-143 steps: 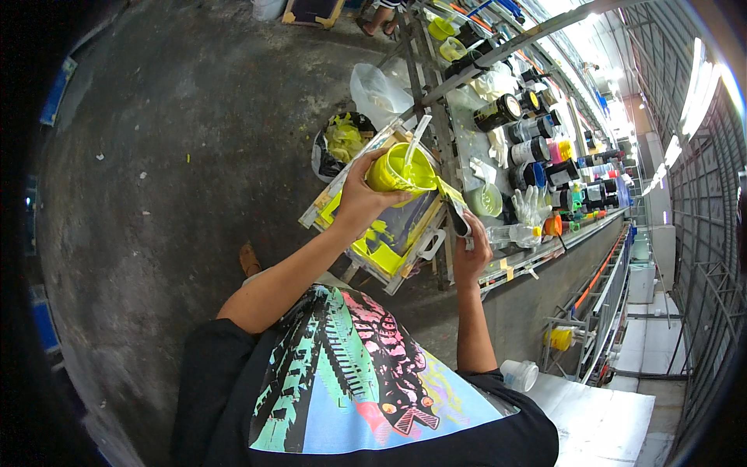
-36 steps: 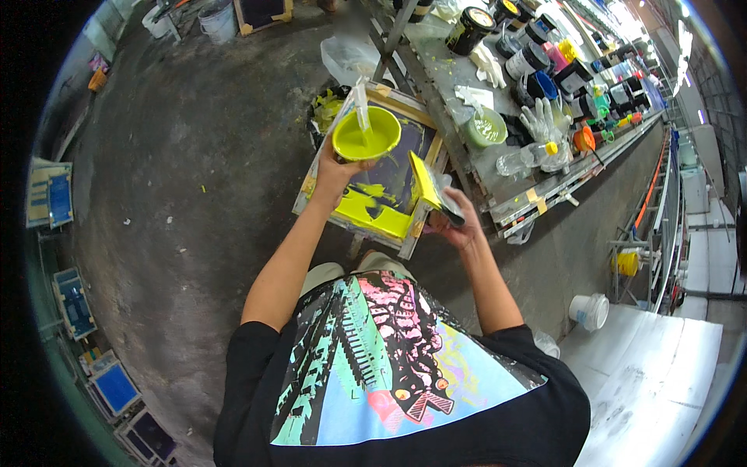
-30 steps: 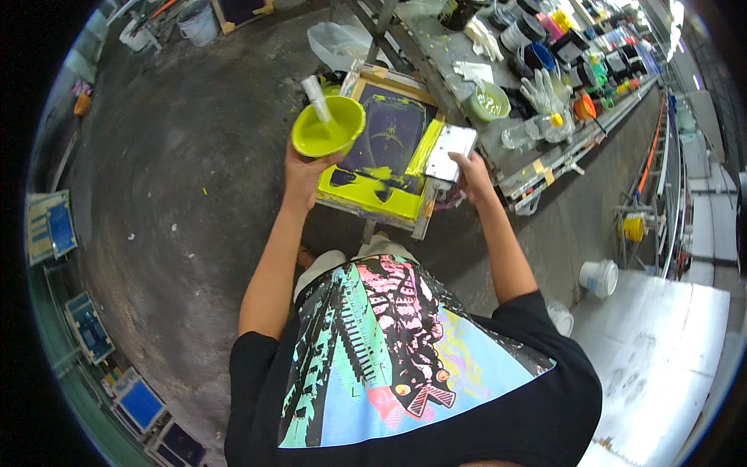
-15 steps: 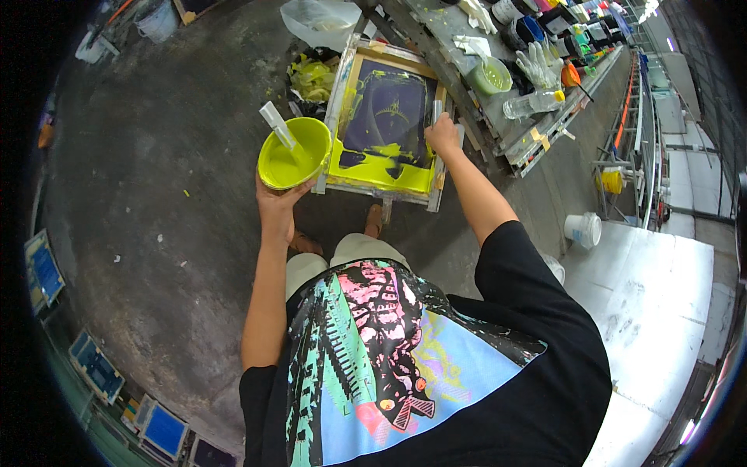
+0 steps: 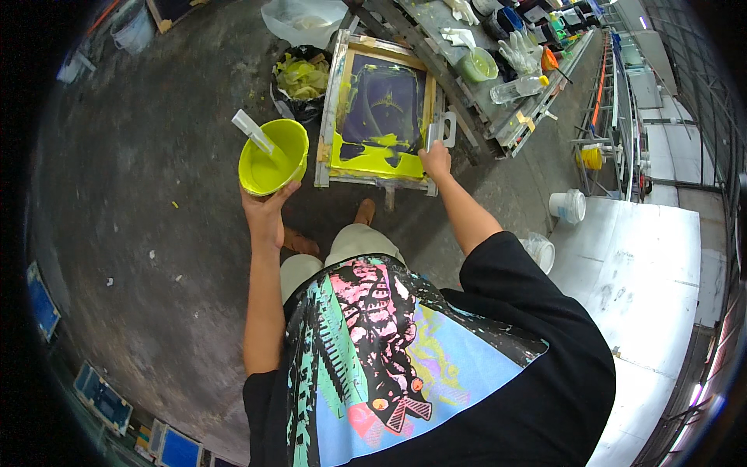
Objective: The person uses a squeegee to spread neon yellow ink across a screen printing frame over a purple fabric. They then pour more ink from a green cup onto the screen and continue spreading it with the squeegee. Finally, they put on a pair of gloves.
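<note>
In my left hand [image 5: 264, 212] is a bright yellow bowl [image 5: 247, 175], held from below and tilted a little, with yellow ink inside. A white spatula [image 5: 253, 132] leans in it, its handle past the rim. To the right stands a screen-printing frame [image 5: 339, 86] with a dark mesh [image 5: 381, 109]. Yellow ink [image 5: 369, 162] lies thick along the mesh's near edge. My right hand [image 5: 437, 159] is closed at the frame's right side, around a pale grey flat-edged tool [image 5: 431, 137]. Beside its fingers shows a white looped handle [image 5: 449, 127]; whether it belongs to that tool I cannot tell.
A black-lined bin [image 5: 302, 76] of yellow-stained scraps and a clear plastic bag [image 5: 303, 22] sit beyond the bowl. The bench at right bears a tub [image 5: 477, 65], gloves [image 5: 520, 53] and a bottle [image 5: 519, 89]. White buckets [image 5: 567, 205] stand on the right.
My right hand has come nearer to me along the frame's right side, with the grey tool in it. The bowl has shifted slightly left, away from the frame.
</note>
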